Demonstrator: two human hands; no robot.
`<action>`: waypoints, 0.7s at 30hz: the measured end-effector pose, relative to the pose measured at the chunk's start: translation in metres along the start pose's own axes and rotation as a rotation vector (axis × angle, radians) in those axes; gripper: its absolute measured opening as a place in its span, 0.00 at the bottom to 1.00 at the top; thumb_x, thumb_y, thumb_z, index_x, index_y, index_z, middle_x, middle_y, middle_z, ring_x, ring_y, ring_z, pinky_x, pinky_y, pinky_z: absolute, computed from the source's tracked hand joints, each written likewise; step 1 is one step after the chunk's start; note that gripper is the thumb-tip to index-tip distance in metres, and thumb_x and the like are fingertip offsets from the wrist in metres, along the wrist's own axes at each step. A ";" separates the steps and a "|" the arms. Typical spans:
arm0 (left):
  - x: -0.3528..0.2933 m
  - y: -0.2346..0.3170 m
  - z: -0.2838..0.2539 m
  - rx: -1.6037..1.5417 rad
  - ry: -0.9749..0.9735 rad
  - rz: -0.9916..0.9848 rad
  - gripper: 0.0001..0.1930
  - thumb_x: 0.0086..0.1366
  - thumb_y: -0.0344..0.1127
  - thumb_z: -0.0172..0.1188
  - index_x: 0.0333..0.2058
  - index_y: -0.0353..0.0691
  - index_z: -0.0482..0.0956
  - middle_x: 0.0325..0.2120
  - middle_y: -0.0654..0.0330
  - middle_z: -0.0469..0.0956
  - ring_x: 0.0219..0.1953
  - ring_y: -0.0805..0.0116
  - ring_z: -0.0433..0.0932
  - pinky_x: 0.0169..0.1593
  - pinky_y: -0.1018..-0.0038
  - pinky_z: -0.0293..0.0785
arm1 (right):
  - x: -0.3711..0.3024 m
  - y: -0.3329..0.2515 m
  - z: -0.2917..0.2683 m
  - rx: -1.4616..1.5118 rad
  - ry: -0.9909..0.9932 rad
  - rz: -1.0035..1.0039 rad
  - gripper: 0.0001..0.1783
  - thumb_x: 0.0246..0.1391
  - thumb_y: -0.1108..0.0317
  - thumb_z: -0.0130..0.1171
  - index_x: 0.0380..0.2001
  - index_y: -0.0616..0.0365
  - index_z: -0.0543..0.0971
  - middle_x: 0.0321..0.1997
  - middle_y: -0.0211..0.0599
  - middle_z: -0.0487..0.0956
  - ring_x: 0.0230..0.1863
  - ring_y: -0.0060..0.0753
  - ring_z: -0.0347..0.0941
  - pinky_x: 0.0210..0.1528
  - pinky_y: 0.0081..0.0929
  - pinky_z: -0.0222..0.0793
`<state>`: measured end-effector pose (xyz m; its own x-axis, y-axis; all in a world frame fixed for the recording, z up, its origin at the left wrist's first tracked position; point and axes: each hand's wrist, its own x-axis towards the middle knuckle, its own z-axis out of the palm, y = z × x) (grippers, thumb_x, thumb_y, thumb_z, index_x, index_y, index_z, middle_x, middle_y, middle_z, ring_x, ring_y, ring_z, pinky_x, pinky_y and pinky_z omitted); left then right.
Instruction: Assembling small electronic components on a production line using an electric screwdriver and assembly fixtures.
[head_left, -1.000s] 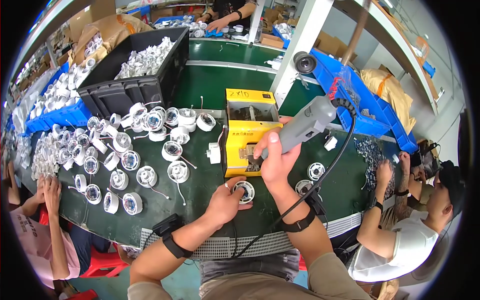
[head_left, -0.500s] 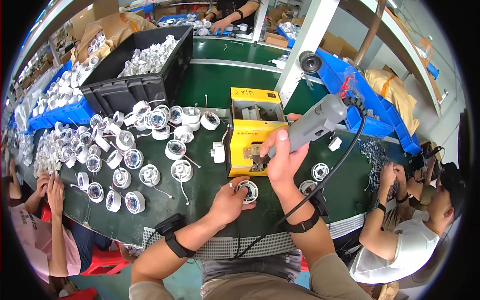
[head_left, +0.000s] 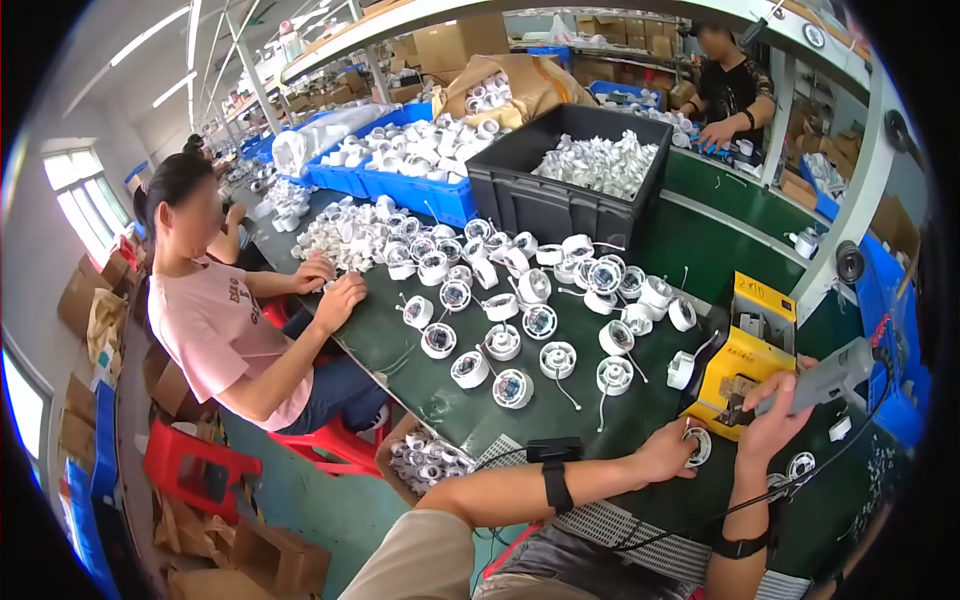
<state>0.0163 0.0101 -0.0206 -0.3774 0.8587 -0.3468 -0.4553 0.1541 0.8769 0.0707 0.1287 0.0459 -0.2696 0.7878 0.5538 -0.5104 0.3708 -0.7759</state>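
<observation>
At the right side, my right hand (head_left: 772, 418) is closed around a grey electric screwdriver (head_left: 832, 376) trailing a black cable. The screwdriver's front end is at the metal fitting of a yellow screw feeder box (head_left: 722, 380). My left hand (head_left: 664, 452) lies low on the table with its fingers around the edge of a round white plastic housing (head_left: 702, 448). Another white housing (head_left: 800, 465) sits to the right of my right wrist. Several white round housings (head_left: 558, 359) with thin wires and circuit boards are spread to the left of the feeder.
A black crate (head_left: 570, 195) of small white parts stands behind the housings, beside blue bins (head_left: 415, 190) of white parts. A person in a pink shirt (head_left: 235, 335) sits at the left, hands on the table; another person (head_left: 735, 95) works across. A white post (head_left: 845, 210) rises behind the feeder.
The view has swung to the left, so my hands and the feeder now appear farther right. My left hand still holds the housing, my right the screwdriver.
</observation>
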 end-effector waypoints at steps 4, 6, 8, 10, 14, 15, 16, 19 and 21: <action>0.011 -0.010 -0.007 -0.047 -0.127 0.023 0.17 0.70 0.29 0.46 0.56 0.33 0.68 0.46 0.53 0.73 0.46 0.60 0.77 0.43 0.62 0.85 | -0.021 -0.022 0.004 0.066 0.053 0.077 0.25 0.67 0.62 0.47 0.61 0.61 0.59 0.22 0.30 0.65 0.17 0.22 0.62 0.20 0.21 0.63; 0.007 -0.008 -0.024 -0.148 -0.117 0.032 0.18 0.70 0.28 0.46 0.57 0.32 0.66 0.45 0.50 0.75 0.45 0.58 0.79 0.45 0.62 0.84 | -0.030 -0.031 0.027 0.154 0.035 0.156 0.26 0.67 0.60 0.46 0.61 0.61 0.57 0.20 0.32 0.66 0.16 0.25 0.64 0.19 0.23 0.65; -0.011 0.019 -0.017 -0.074 0.010 0.055 0.16 0.70 0.27 0.44 0.55 0.29 0.68 0.45 0.48 0.76 0.43 0.58 0.81 0.42 0.65 0.86 | -0.030 -0.028 0.023 0.107 -0.145 0.069 0.26 0.66 0.60 0.46 0.60 0.61 0.55 0.20 0.34 0.67 0.16 0.28 0.65 0.20 0.26 0.66; -0.008 0.019 -0.019 -0.073 0.009 0.013 0.16 0.72 0.27 0.45 0.55 0.31 0.68 0.46 0.50 0.75 0.44 0.62 0.80 0.44 0.67 0.85 | -0.032 -0.025 0.021 0.110 -0.182 0.110 0.25 0.65 0.61 0.47 0.58 0.63 0.56 0.21 0.36 0.68 0.17 0.27 0.65 0.20 0.25 0.66; -0.010 0.026 -0.008 -0.011 0.002 -0.011 0.16 0.72 0.27 0.44 0.56 0.28 0.66 0.46 0.50 0.75 0.44 0.63 0.80 0.45 0.70 0.85 | -0.033 -0.026 0.012 0.051 -0.168 0.099 0.26 0.64 0.61 0.48 0.57 0.64 0.56 0.22 0.36 0.68 0.17 0.27 0.67 0.21 0.24 0.68; -0.008 0.026 -0.008 -0.013 -0.008 -0.014 0.17 0.72 0.27 0.43 0.56 0.28 0.66 0.45 0.50 0.75 0.43 0.62 0.81 0.46 0.70 0.85 | -0.032 -0.024 0.011 0.054 -0.163 0.099 0.25 0.64 0.61 0.48 0.57 0.65 0.56 0.22 0.36 0.68 0.17 0.27 0.67 0.21 0.24 0.68; -0.009 0.025 -0.007 -0.017 -0.014 -0.017 0.17 0.72 0.27 0.43 0.57 0.27 0.66 0.45 0.49 0.76 0.42 0.62 0.81 0.46 0.71 0.85 | -0.033 -0.023 0.009 0.060 -0.159 0.103 0.25 0.64 0.62 0.48 0.57 0.65 0.56 0.22 0.36 0.68 0.17 0.27 0.67 0.21 0.25 0.68; -0.013 0.026 -0.005 0.003 -0.006 -0.023 0.17 0.72 0.26 0.43 0.56 0.27 0.66 0.45 0.49 0.76 0.41 0.62 0.82 0.46 0.71 0.85 | -0.036 -0.023 0.008 0.062 -0.164 0.099 0.25 0.64 0.62 0.48 0.57 0.65 0.57 0.22 0.36 0.68 0.16 0.27 0.67 0.21 0.25 0.68; -0.013 0.026 -0.005 -0.001 -0.004 -0.024 0.17 0.72 0.26 0.42 0.56 0.27 0.66 0.45 0.49 0.76 0.42 0.62 0.82 0.46 0.71 0.85 | -0.037 -0.023 0.008 0.061 -0.166 0.117 0.25 0.64 0.62 0.49 0.57 0.65 0.57 0.22 0.36 0.68 0.16 0.26 0.67 0.21 0.25 0.68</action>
<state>0.0058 0.0004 0.0050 -0.3630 0.8566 -0.3667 -0.4648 0.1746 0.8680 0.0862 0.0872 0.0457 -0.4580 0.7300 0.5072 -0.5153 0.2469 -0.8207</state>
